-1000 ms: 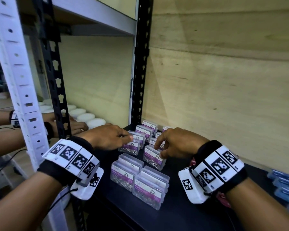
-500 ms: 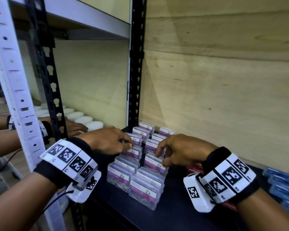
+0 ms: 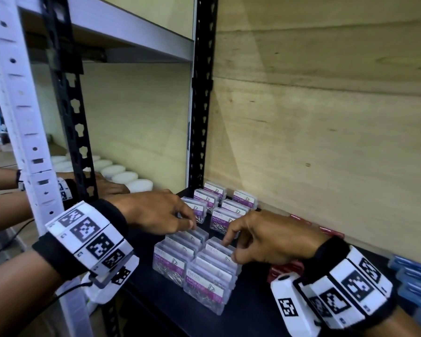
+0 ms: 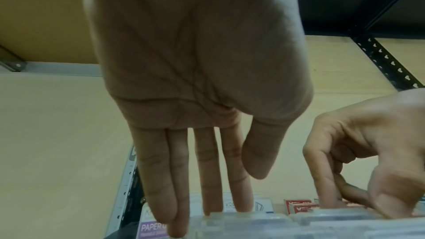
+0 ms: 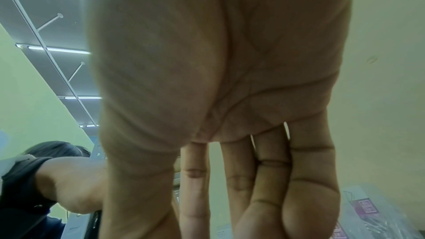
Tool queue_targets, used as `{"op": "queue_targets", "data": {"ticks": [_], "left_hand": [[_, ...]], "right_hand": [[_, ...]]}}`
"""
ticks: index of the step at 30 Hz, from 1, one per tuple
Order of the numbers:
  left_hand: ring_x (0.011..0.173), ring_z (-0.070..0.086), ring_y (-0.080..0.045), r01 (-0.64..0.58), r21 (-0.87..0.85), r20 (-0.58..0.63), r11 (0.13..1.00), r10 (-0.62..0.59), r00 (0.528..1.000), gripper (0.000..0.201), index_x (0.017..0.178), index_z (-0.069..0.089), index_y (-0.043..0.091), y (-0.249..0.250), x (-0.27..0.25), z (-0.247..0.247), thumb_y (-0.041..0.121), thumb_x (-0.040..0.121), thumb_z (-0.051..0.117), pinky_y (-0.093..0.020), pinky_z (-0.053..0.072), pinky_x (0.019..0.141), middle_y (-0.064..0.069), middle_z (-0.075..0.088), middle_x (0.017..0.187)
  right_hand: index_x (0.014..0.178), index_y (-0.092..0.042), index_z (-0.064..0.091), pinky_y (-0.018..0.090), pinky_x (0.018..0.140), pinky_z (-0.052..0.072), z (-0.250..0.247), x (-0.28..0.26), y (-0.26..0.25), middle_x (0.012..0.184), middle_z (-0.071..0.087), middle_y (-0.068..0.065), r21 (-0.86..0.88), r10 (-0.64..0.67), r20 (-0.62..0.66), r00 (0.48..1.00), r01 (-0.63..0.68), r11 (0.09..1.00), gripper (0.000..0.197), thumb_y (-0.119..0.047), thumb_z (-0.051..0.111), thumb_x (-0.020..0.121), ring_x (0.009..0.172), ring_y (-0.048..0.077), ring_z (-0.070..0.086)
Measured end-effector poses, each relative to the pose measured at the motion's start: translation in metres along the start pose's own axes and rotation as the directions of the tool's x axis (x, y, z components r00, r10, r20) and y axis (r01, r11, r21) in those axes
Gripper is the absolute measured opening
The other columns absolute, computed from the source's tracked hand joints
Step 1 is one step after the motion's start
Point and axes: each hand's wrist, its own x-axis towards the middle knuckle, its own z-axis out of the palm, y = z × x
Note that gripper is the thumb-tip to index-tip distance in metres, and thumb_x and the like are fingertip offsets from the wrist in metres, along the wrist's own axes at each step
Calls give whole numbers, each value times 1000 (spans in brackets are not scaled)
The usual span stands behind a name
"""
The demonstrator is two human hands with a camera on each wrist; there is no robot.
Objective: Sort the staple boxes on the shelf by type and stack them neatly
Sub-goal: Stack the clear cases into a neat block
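Clear plastic boxes with purple "PAPER CLIP" labels stand in two columns on the black shelf (image 3: 248, 310). The near left row (image 3: 173, 261) and near right row (image 3: 209, 280) are packed tight; more boxes (image 3: 229, 207) stand further back. My left hand (image 3: 192, 226) reaches over the near left row, and its straight fingers (image 4: 207, 197) go down behind the row's rear box, thumb free. My right hand (image 3: 231, 250) pinches a rear box of the near right row between fingers and thumb. In the left wrist view the right hand (image 4: 358, 199) is curled over the box tops (image 4: 253, 223).
Red boxes (image 3: 284, 271) lie right of the clear ones, under my right wrist and along the wooden back wall. Blue boxes (image 3: 413, 276) sit at the far right. A black upright (image 3: 199, 117) bounds the bay. Another person's hand (image 3: 107, 188) works by white round items (image 3: 124, 177).
Both hands have come back from the middle boxes to the near rows. The near boxes now stand closer together, with the gaps between them closed.
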Motion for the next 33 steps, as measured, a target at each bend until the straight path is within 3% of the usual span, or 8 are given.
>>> {"op": "queue_targets", "data": {"ticks": [3,6,13,18,21,28,33], "left_hand": [[111,54,2,-10,5,10,1000,9,1000,25,117,64,47,2,-2,-1,49,99,46,-21,38,90,24,59,123],[108,53,3,-1,16,4,1000,1,1000,25,116,65,47,3,-5,-2,50,99,46,-19,35,87,26,58,118],[110,53,-1,3,34,-1,999,-3,1000,25,113,66,45,6,-7,-1,52,97,47,-25,40,98,21,59,123],[103,56,-1,-3,5,-3,1000,3,1000,17,103,64,48,8,-3,1,52,96,49,-28,45,99,24,59,107],[100,57,0,-2,-9,20,1000,2,1000,12,97,60,49,7,-4,0,50,97,48,-31,45,100,25,61,103],[106,57,0,9,-16,44,1000,-8,999,19,105,65,42,8,-6,-4,49,97,50,-34,44,103,21,65,113],[103,60,0,4,-9,38,1000,-4,999,17,101,64,42,8,-2,-2,52,95,53,-35,46,102,23,67,107]], "right_hand": [[119,-40,63,21,75,51,0,1,0,102,70,-14,-6,-17,18,1000,17,1000,30,-41,69,90,88,2,65],[119,-40,64,19,74,49,0,2,0,101,71,-15,12,-29,16,999,29,999,30,-41,69,89,88,1,65],[120,-41,63,19,75,47,-1,1,0,101,72,-17,53,-32,42,999,30,998,31,-43,69,90,87,-2,65],[120,-41,63,25,87,53,-2,-1,-2,104,72,-16,62,-34,51,998,31,998,29,-43,67,91,94,0,66],[120,-41,63,25,88,53,-1,-2,-3,104,72,-16,53,-29,52,998,27,998,29,-43,66,92,94,0,66],[121,-41,61,26,90,52,-1,-2,-5,105,71,-15,51,-21,57,998,18,999,29,-41,65,93,96,-1,65],[123,-42,60,26,90,52,-1,-2,-6,105,71,-16,44,-17,59,998,15,999,31,-42,64,93,96,0,65]]}}
